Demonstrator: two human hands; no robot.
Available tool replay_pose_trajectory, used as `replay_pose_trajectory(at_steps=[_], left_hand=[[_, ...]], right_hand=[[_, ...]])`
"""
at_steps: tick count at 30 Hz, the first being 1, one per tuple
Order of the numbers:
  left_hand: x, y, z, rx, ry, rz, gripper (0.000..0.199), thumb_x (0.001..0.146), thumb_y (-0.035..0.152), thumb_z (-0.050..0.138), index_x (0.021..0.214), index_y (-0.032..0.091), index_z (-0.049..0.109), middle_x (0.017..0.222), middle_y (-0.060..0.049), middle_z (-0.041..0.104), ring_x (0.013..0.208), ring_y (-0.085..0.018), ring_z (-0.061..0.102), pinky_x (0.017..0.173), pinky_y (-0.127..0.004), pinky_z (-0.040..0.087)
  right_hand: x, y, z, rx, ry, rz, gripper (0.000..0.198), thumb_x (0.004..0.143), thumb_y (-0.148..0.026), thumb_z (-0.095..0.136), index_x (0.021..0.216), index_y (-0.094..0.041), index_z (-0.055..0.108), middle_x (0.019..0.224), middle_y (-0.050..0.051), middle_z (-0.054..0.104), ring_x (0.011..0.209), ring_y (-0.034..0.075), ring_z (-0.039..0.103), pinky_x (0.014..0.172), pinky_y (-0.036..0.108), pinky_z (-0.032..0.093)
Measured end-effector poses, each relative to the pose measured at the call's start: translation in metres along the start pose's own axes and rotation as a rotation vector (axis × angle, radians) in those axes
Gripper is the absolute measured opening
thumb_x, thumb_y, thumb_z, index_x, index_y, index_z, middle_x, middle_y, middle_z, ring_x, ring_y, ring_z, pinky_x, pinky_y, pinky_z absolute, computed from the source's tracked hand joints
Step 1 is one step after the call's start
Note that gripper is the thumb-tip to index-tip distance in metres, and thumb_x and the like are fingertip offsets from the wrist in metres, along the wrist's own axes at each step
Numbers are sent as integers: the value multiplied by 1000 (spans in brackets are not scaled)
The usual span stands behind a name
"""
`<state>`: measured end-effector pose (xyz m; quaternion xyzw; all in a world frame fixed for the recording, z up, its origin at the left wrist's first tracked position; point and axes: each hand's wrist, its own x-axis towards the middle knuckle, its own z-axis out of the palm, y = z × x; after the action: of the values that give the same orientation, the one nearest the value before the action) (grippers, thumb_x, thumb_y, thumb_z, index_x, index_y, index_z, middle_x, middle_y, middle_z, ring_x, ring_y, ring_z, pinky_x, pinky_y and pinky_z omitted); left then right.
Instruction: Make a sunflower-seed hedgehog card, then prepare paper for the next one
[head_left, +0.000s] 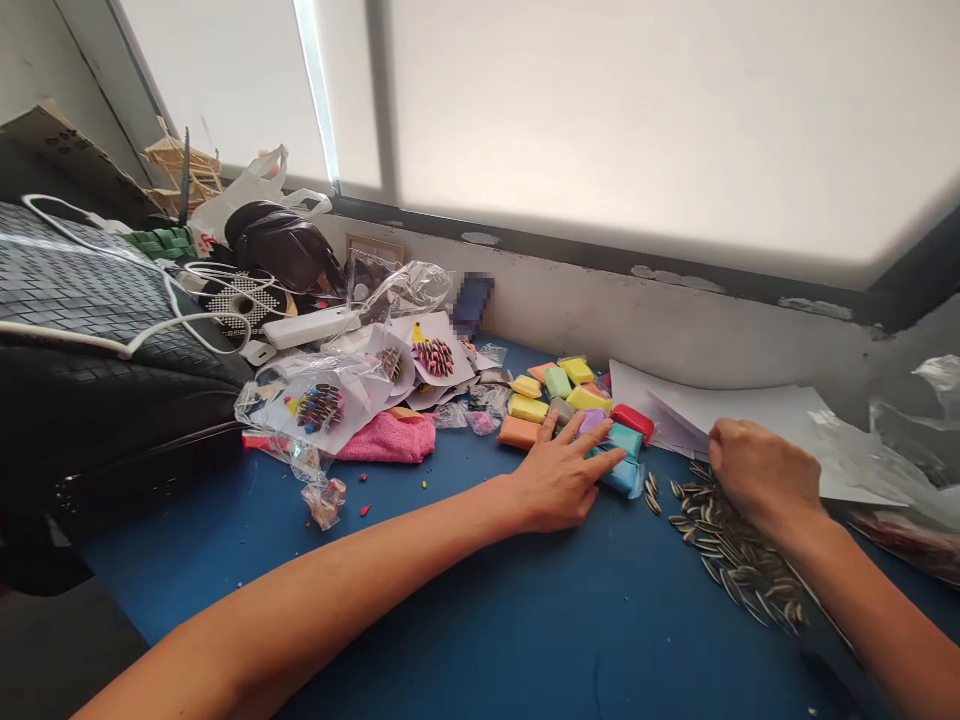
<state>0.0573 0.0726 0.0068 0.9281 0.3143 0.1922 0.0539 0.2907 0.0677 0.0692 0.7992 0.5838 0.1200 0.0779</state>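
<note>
My left hand (561, 478) lies with its fingers spread over a cluster of small wrapped blocks that look like modelling clay. Beside its fingertips are a blue block (621, 478), a teal block (624, 438) and a red block (632, 422). A yellow block (527, 408) and an orange block (517, 432) sit to the left of the fingers. My right hand (769, 478) is closed, knuckles up, at the near edge of white paper sheets (787, 412). Its fingertips are hidden, so what they grip is unclear. Striped sunflower seeds (727, 550) are heaped beneath and beside it.
Papers with seed-and-clay designs (435, 355), a pink cloth (390, 437) and clear bags crowd the left side of the blue table (525, 620). A black woven bag (97, 300) stands at far left. Clear plastic (885, 450) lies at right, below the window wall.
</note>
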Motion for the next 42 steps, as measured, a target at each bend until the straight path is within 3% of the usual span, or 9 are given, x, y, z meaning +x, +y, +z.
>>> replay_pose_trajectory(at_steps=[6, 9, 12, 14, 17, 20, 27, 37, 42], left_hand=[[-17, 13, -11, -156, 32, 32, 48, 84, 15, 58, 131, 16, 59, 158, -18, 34, 151, -37, 18, 122, -55, 17], [-17, 22, -17, -586, 159, -133, 41, 83, 12, 58, 123, 16, 64, 148, -15, 48, 145, -29, 36, 121, -44, 27], [-14, 28, -25, -1033, 237, -387, 61, 84, 24, 68, 141, 14, 48, 144, -17, 52, 131, -26, 53, 108, -39, 46], [-14, 29, -29, -1330, 179, -487, 80, 77, 35, 78, 144, 11, 42, 138, -21, 56, 122, -28, 60, 98, -40, 51], [-18, 28, -33, -1649, 92, -495, 72, 62, 44, 88, 119, 9, 61, 120, -18, 68, 108, -28, 66, 93, -37, 51], [-24, 27, -32, -1665, 124, -508, 64, 51, 47, 93, 96, 11, 67, 105, -13, 72, 95, -23, 68, 85, -32, 51], [-31, 28, -33, -1582, 179, -665, 65, 53, 42, 92, 102, 13, 61, 75, -4, 70, 68, -15, 64, 61, -23, 45], [-31, 12, -29, -1458, 218, -648, 33, 82, 33, 70, 61, 11, 57, 54, 3, 50, 46, -6, 44, 44, -17, 32], [-29, -10, -35, -1416, 361, -710, 18, 89, 25, 59, 78, 11, 61, 66, 0, 60, 51, -11, 57, 47, -22, 47]], right_hand=[[-21, 1, -15, 344, 175, 107, 28, 95, -35, 60, 119, -20, 64, 123, 8, 65, 104, 21, 65, 89, 43, 54], [-43, -5, -24, 644, 223, 166, 18, 95, -32, 60, 105, -18, 66, 107, 5, 70, 95, 19, 67, 87, 41, 54], [-72, -13, -26, 1019, 154, 160, 17, 88, -37, 60, 90, -21, 63, 87, 6, 74, 81, 21, 71, 79, 36, 57], [-91, -18, -22, 1238, 77, 138, 26, 81, -44, 59, 96, -23, 62, 88, 7, 76, 80, 24, 73, 77, 37, 60], [-113, -21, -13, 1419, -50, 141, 45, 67, -52, 67, 102, -24, 65, 88, 8, 78, 76, 27, 73, 73, 40, 60], [-123, -22, -5, 1508, -135, 157, 44, 57, -57, 76, 85, -24, 69, 86, 7, 76, 71, 25, 69, 66, 38, 59], [-131, -29, -5, 1650, -222, 227, 50, 43, -62, 86, 59, -23, 60, 61, 0, 64, 57, 14, 55, 50, 25, 48], [-135, -33, 0, 1724, -274, 240, 54, 44, -64, 87, 73, -22, 68, 69, -1, 62, 62, 13, 51, 56, 22, 51], [-130, -30, 5, 1710, -270, 254, 56, 42, -62, 88, 77, -23, 67, 75, -2, 63, 67, 13, 51, 54, 20, 50]])
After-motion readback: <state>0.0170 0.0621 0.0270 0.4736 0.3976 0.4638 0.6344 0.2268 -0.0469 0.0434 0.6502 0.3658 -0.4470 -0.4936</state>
